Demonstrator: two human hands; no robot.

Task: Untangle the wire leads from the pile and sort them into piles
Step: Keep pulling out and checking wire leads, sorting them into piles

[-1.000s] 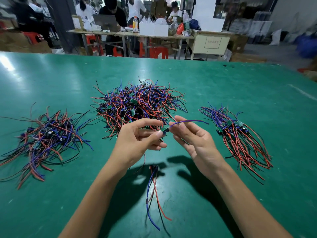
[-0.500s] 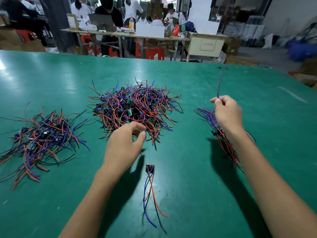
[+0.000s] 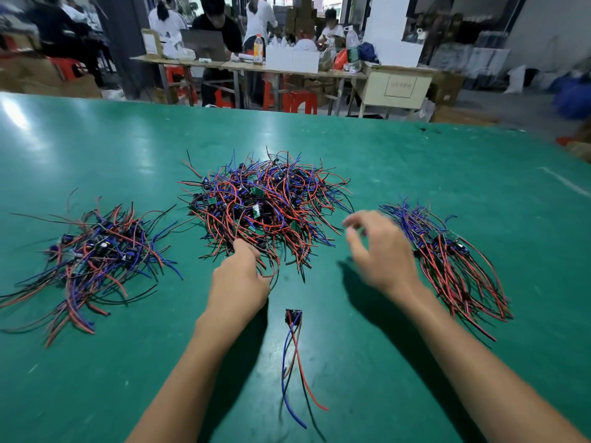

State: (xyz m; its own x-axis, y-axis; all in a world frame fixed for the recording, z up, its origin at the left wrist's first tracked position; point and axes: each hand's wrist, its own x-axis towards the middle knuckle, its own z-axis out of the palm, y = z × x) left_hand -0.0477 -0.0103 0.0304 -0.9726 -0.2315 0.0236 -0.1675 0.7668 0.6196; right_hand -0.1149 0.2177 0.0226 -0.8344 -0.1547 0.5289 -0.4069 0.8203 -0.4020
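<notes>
While the left hand (image 3: 238,282) reaches into the near edge of the tangled middle pile (image 3: 265,209), its fingers (image 3: 244,249) curl down among the red and black leads there; whether they actually pinch a wire cannot be told, since the fingertips are buried in the strands. The right hand (image 3: 380,251) hovers above the green worktop (image 3: 415,161) between the middle pile and the right pile (image 3: 447,260), blurred, its fingers spread and loosely bent, holding nothing. The right pile lies just beside that hand, its red, black and blue leads running roughly parallel toward the near right, with small green boards at its far end. Well apart on the left sits the left pile (image 3: 92,260), a looser heap of blue, red and black leads around dark components. A single lead set (image 3: 295,356) lies alone on the worktop between the two forearms, a small dark component at its far end and blue, red and dark wires trailing toward the viewer. Beyond the worktop, people sit and stand at a long table (image 3: 243,63) loaded with boxes and bottles.
</notes>
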